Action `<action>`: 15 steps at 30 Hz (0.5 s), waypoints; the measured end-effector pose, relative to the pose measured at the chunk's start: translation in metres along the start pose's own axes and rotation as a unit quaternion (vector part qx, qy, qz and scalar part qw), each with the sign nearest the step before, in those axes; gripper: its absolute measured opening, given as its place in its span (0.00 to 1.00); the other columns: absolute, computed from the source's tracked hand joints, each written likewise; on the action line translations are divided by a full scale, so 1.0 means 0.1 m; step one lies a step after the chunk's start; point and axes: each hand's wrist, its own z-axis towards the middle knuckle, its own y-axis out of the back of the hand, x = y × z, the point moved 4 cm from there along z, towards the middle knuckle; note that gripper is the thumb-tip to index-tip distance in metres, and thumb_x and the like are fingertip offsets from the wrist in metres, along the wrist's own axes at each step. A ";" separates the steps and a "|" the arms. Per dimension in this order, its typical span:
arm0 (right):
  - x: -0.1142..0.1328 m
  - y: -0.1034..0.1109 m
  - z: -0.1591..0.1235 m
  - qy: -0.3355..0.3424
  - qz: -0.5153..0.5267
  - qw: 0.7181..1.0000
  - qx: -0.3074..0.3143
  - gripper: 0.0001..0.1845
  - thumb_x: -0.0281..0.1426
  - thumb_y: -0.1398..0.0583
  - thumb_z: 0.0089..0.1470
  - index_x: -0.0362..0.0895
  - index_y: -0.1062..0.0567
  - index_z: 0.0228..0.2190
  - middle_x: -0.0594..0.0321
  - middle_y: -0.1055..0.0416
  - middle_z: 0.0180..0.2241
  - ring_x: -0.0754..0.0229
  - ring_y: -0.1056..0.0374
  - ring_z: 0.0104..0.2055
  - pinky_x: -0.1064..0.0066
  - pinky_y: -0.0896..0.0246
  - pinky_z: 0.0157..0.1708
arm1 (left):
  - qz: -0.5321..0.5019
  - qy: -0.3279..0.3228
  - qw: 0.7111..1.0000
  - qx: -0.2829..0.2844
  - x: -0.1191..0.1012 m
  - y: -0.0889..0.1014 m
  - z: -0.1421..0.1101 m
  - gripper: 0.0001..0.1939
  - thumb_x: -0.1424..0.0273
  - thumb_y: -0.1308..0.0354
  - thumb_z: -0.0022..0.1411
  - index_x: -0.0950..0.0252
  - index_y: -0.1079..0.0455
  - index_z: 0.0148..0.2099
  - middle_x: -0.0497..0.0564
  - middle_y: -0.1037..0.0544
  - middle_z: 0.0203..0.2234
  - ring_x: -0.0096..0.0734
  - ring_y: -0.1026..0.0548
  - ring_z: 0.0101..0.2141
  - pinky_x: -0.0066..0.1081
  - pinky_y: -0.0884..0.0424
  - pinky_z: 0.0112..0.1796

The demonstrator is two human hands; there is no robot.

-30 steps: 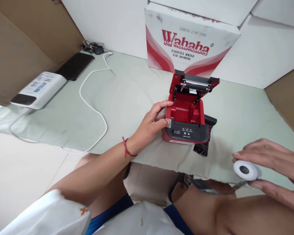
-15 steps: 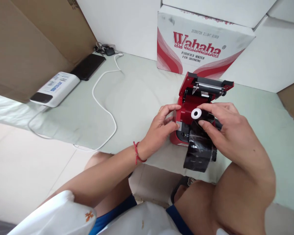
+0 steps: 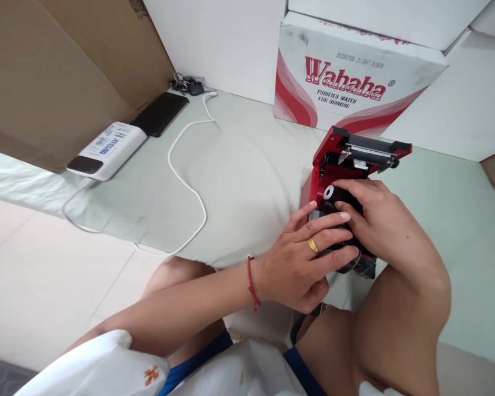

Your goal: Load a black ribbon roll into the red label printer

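Observation:
A small red and black printer stands on the cloth-covered table with its lid raised. Between the thumb and fingers of my right hand is a black roll with a white ring-shaped end, held at the printer's open bay. Dark glossy film hangs from the roll towards me. My left hand, a gold ring on one finger, is open. Its stretched fingers lie over the film and the printer's front left side, hiding much of both.
Behind the printer stands a white and red Wahaha carton. To the left lie a white power bank, a black phone, keys and a white cable. A brown cardboard box borders the left side.
My left hand has moved from the printer's left edge to the front, fingers now spread over the film. The hanging film is pushed back against the printer. The roll sits slightly lower in the bay.

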 end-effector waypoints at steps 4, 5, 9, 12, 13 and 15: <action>-0.05 -0.01 0.04 0.004 0.042 0.999 0.020 0.26 0.37 0.42 0.70 0.50 0.14 0.62 0.51 0.15 0.63 0.38 0.21 0.68 0.39 0.23 0.66 | 0.039 -0.010 0.999 0.019 0.00 -0.04 -0.01 0.32 0.74 0.39 0.65 0.60 0.27 0.71 0.59 0.14 0.65 0.51 0.23 0.75 0.60 0.50 0.86; -0.06 0.01 0.04 0.012 0.059 0.998 0.026 0.26 0.38 0.42 0.70 0.50 0.14 0.62 0.52 0.15 0.64 0.39 0.21 0.68 0.40 0.24 0.68 | 0.056 -0.013 0.998 0.020 -0.01 -0.05 -0.01 0.30 0.75 0.39 0.68 0.59 0.26 0.71 0.58 0.14 0.65 0.50 0.23 0.75 0.60 0.50 0.86; -0.14 0.19 -0.03 -0.031 0.111 0.993 0.009 0.24 0.43 0.38 0.69 0.52 0.11 0.58 0.56 0.13 0.60 0.43 0.17 0.62 0.42 0.24 0.69 | 0.136 -0.029 0.990 0.007 -0.04 -0.08 0.01 0.21 0.78 0.39 0.75 0.61 0.22 0.67 0.56 0.12 0.61 0.45 0.20 0.71 0.56 0.52 0.87; -0.28 0.38 -0.14 -0.124 0.156 0.974 -0.105 0.19 0.47 0.33 0.67 0.52 0.09 0.49 0.56 0.10 0.48 0.46 0.15 0.52 0.48 0.21 0.61 | 0.145 -0.029 0.989 -0.017 -0.07 -0.07 0.03 0.18 0.77 0.39 0.78 0.63 0.21 0.65 0.56 0.11 0.60 0.42 0.17 0.68 0.55 0.51 0.87; -0.33 0.44 -0.18 -0.141 0.182 0.958 -0.172 0.18 0.47 0.32 0.67 0.50 0.09 0.48 0.55 0.11 0.45 0.48 0.15 0.49 0.50 0.20 0.59 | 0.138 -0.029 0.990 -0.022 -0.08 -0.07 0.04 0.17 0.77 0.39 0.79 0.63 0.21 0.65 0.56 0.11 0.60 0.42 0.17 0.68 0.55 0.51 0.87; -0.42 0.51 -0.25 -0.139 0.221 0.917 -0.302 0.21 0.47 0.29 0.67 0.46 0.09 0.52 0.52 0.11 0.45 0.48 0.15 0.49 0.52 0.19 0.56 | 0.122 -0.030 0.992 -0.029 -0.09 -0.05 0.04 0.16 0.76 0.40 0.80 0.62 0.20 0.65 0.56 0.11 0.60 0.40 0.17 0.68 0.55 0.49 0.86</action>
